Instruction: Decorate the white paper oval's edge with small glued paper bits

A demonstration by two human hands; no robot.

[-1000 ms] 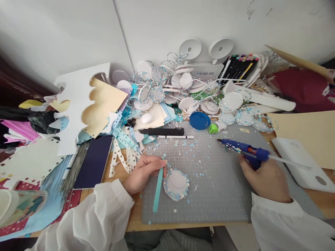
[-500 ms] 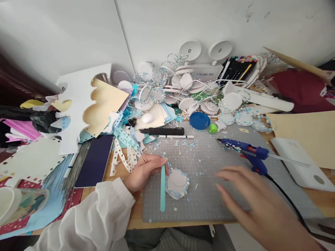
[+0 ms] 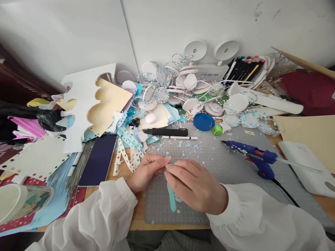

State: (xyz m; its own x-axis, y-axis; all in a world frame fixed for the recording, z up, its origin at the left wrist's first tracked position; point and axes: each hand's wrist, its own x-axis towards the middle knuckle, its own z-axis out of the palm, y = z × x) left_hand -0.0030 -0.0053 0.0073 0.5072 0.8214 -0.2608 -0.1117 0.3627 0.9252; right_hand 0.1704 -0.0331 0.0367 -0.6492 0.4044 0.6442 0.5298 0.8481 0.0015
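A slim, flat turquoise tool point(image 3: 172, 198) with a rounded near end slants over the grey cutting mat. My left hand point(image 3: 149, 169) pinches its upper part between thumb and fingers. Against those fingertips, my right hand point(image 3: 193, 184) is closed in a pinch; whatever it grips is hidden behind its fingers. Beneath my right hand lies a white paper disc point(image 3: 178, 199) edged with blue and white bits, mostly covered now. Both hands are just above the cutting mat point(image 3: 188, 218).
A blue glue gun point(image 3: 251, 151) lies at right with its cord. Behind the hands are a black cutter point(image 3: 167, 131), a white pen point(image 3: 180, 138), a blue lid point(image 3: 203, 122) and piled white discs point(image 3: 191, 82). At left lies a dark-blue flat case point(image 3: 98, 160) beside paper scraps.
My right hand has swung left from the open mat to meet my left fingertips, covering most of the disc. The turquoise tool's near end has tilted right. The view has shifted slightly.
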